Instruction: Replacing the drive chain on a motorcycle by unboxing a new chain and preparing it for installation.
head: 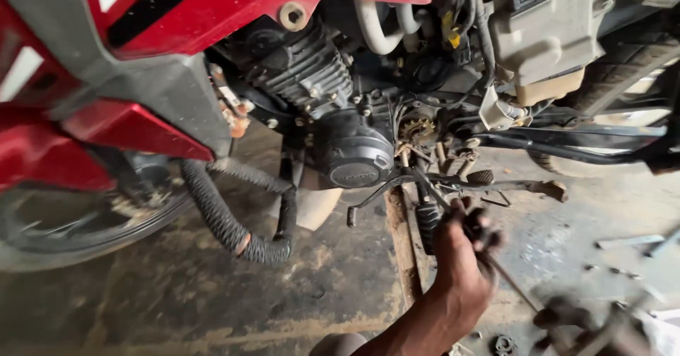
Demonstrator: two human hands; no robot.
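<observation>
A red motorcycle stands over me, its black engine point(350, 154) and a small front sprocket point(416, 128) exposed. My left hand point(464, 250), dark with grease, reaches up under the engine beside the footpeg point(482, 177). Its fingers are curled shut around the upper end of a thin metal rod point(513, 285). The rod slants down to the right. My right hand point(563, 320) is a dark blur at the bottom right, at the rod's lower end. What it holds cannot be made out.
A black wrapped guard tube point(219, 218) loops below the red fairing point(127, 126). The front wheel point(85, 235) is at left, the rear tyre point(630, 58) at top right. A rusty plank point(401, 246) lies under the engine. Small metal parts point(627, 241) lie on the stained concrete floor.
</observation>
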